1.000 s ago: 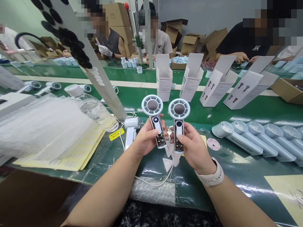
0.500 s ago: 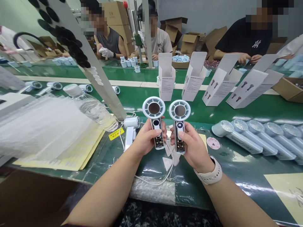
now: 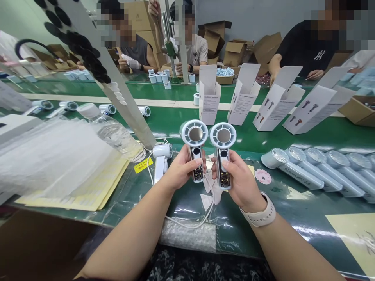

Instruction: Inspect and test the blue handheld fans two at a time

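My left hand [image 3: 185, 166] is wrapped round the handle of a light-blue handheld fan [image 3: 194, 133], its thumb resting on the front. In my right hand [image 3: 240, 175] is a matching handheld fan [image 3: 223, 135], with that thumb lying just under its dark round display. Both fans stand nearly upright side by side, heads close together, with circuit boards showing through the lower handles. Both displays look dark. Beneath them a white cable [image 3: 202, 224] and scraps of white sticker paper [image 3: 207, 201] lie on the green table.
Wrapped fans [image 3: 304, 171] lie in a row at right. Open white boxes [image 3: 209, 95] stand along the green conveyor belt [image 3: 178, 128]. To the left are a water bottle [image 3: 117, 134], plastic sleeves [image 3: 64, 160] and another fan [image 3: 162, 152]. Co-workers sit across the belt.
The right fan's display showed "20" and is now dark. The left fan has shifted slightly right and turned a little. Across the belt, a co-worker's hand has risen.
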`<action>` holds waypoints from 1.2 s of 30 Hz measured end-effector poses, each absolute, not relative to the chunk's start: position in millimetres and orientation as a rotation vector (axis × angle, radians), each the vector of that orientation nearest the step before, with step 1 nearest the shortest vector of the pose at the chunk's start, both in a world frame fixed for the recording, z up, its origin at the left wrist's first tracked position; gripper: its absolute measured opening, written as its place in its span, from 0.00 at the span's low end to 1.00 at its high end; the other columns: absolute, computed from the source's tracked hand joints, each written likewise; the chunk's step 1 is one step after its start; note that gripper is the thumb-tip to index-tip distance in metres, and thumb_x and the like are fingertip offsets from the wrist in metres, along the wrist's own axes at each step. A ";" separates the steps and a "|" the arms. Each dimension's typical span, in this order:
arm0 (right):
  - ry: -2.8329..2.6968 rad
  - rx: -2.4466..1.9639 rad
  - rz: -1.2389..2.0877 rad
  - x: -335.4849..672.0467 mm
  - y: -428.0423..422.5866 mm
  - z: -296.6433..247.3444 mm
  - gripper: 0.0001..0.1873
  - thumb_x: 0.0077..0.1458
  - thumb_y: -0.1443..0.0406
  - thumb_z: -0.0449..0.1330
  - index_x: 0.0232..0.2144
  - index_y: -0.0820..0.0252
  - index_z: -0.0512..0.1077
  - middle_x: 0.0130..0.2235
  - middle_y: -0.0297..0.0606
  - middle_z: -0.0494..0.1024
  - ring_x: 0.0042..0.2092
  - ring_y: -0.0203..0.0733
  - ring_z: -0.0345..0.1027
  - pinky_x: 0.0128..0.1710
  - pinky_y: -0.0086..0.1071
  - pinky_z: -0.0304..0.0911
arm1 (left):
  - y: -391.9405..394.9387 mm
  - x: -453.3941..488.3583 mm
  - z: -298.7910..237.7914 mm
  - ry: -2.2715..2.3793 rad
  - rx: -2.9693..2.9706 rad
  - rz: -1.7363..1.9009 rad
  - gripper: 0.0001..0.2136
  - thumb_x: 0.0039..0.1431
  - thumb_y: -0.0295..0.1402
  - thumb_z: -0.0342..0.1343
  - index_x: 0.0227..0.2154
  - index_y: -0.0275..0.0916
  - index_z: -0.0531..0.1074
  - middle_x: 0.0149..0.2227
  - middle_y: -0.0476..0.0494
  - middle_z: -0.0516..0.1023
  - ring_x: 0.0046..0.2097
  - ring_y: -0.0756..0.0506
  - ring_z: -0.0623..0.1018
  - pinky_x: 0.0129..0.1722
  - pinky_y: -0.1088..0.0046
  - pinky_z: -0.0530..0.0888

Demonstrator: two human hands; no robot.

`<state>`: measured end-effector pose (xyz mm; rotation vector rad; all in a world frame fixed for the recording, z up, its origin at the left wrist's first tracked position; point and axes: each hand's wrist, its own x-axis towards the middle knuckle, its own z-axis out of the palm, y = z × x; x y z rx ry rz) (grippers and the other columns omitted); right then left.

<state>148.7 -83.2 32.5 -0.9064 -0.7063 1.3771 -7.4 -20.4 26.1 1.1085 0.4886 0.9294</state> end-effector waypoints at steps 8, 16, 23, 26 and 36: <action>-0.676 -0.974 1.419 148.7 -81.3 32.6 0.14 0.50 0.57 0.65 0.37 0.54 0.70 0.34 0.33 0.74 0.30 0.41 0.71 0.30 0.40 0.70 | -17.9 -6.1 22.1 0.527 1.113 0.948 0.19 0.50 0.35 0.65 0.42 0.41 0.64 0.33 0.52 0.70 0.29 0.49 0.74 0.30 0.69 0.71; -0.659 -0.984 1.384 151.1 -80.9 34.9 0.14 0.48 0.58 0.66 0.37 0.54 0.72 0.39 0.37 0.77 0.40 0.46 0.72 0.41 0.44 0.69 | -20.4 -5.9 26.1 0.465 1.169 0.994 0.15 0.49 0.34 0.63 0.39 0.41 0.65 0.31 0.52 0.71 0.28 0.49 0.73 0.31 0.68 0.71; -0.627 -1.006 1.408 153.8 -76.8 31.5 0.14 0.48 0.55 0.67 0.34 0.57 0.72 0.36 0.37 0.77 0.35 0.42 0.70 0.35 0.39 0.68 | -16.6 -4.6 23.7 0.587 1.110 0.970 0.18 0.49 0.34 0.63 0.40 0.41 0.62 0.31 0.53 0.73 0.26 0.48 0.76 0.31 0.65 0.75; -0.596 -1.007 1.421 154.2 -78.1 32.4 0.17 0.47 0.53 0.69 0.32 0.58 0.73 0.33 0.36 0.77 0.32 0.39 0.69 0.32 0.35 0.68 | -14.4 -5.2 21.2 0.624 1.136 0.970 0.17 0.50 0.36 0.63 0.39 0.41 0.63 0.30 0.51 0.74 0.26 0.46 0.76 0.28 0.65 0.73; -0.517 -0.885 1.479 151.2 -80.1 33.1 0.21 0.55 0.46 0.64 0.34 0.58 0.73 0.30 0.37 0.80 0.27 0.38 0.70 0.25 0.32 0.68 | -15.4 -8.0 12.7 0.769 1.103 0.986 0.22 0.56 0.52 0.61 0.43 0.43 0.61 0.33 0.48 0.78 0.29 0.44 0.79 0.26 0.69 0.73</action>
